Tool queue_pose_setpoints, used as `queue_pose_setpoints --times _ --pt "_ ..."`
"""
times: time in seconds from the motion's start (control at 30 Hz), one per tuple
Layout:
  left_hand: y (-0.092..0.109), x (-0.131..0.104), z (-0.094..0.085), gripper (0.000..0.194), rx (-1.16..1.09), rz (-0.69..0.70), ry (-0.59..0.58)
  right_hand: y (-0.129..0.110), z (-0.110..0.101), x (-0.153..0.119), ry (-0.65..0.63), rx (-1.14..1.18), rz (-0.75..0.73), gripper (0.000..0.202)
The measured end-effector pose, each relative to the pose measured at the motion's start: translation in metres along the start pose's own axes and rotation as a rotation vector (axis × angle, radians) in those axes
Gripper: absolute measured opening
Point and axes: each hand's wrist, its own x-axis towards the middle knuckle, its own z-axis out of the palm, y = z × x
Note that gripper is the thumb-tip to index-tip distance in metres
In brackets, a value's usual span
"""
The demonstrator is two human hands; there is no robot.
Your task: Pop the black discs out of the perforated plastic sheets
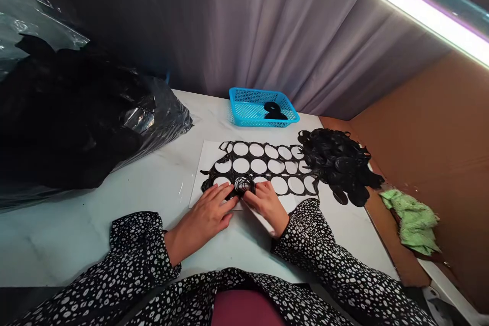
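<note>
Worktop, seated view. Perforated black sheet (249,158) lies flat on a white board (196,183), directly in front of the person; 3 rows of round openings show. The pale backing probably serves contrast: each opening reads clearly against it.

Coil of black strands (242,179) sits at the near edge of the sheet, between both hands. Left hand (214,208): palm down, fingers extended and fairly close together, tips at the coil's left side; posture suggests steadying rather than gripping. Right hand (269,204): narrow, fingers curled in at the coil's right side. Fingertips partly hidden, so cannot tell whether they close on strands. Working from 2 sides likely keeps the coil from sliding.

Heap of black pieces (340,163) stands at the sheet's right end, just beyond the right hand, presumably for short reach. Blue basket (244,121) is behind the sheet, with a few black rings (272,107) in its right part; set back there, it leaves the near area to the hands.

Large plastic bag (153,117) of black material occupies the left side, well apart from the sheet. Green cloth (412,219) lies far right, out of the way.
</note>
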Motion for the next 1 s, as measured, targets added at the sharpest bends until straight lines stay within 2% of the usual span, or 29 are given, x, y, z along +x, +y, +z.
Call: queue_pose_setpoints --times 0.07,0.13,0.2,0.33,0.43,0.53,0.63,0.77,0.87,1.0 --pt "0.000 0.000 -0.001 0.035 -0.025 -0.015 0.002 0.001 0.002 0.002 0.027 -0.091 -0.062 0.017" --pt "0.001 0.000 -0.002 0.037 -0.042 -0.038 0.011 0.014 -0.002 0.010 0.052 -0.130 -0.028 0.014" --pt "0.002 -0.001 -0.002 0.040 -0.050 -0.053 0.013 0.041 -0.012 0.021 0.118 -0.166 0.118 0.013" --pt "0.003 -0.003 -0.003 0.042 -0.043 -0.051 0.007 0.109 -0.041 0.038 0.418 -0.187 0.560 0.015" --pt "0.004 -0.003 -0.006 0.041 -0.039 -0.034 0.024 0.132 -0.055 0.039 0.583 0.046 0.623 0.018" --pt "0.006 -0.007 -0.013 0.041 0.024 -0.015 0.049 0.115 -0.054 0.039 0.528 0.365 0.595 0.021" --pt "0.008 -0.016 -0.017 0.037 0.157 -0.071 0.108 0.073 -0.038 0.043 0.335 0.611 0.565 0.021" --pt "0.009 -0.030 -0.015 0.036 0.237 -0.142 0.110 0.013 -0.010 0.048 0.057 0.855 0.414 0.022" --pt "0.011 -0.035 -0.012 0.037 0.242 -0.141 0.101 -0.016 0.002 0.046 -0.058 0.757 0.318 0.021" --pt "0.011 -0.037 -0.010 0.034 0.247 -0.136 0.110 -0.028 0.007 0.043 -0.063 0.559 0.287 0.020"
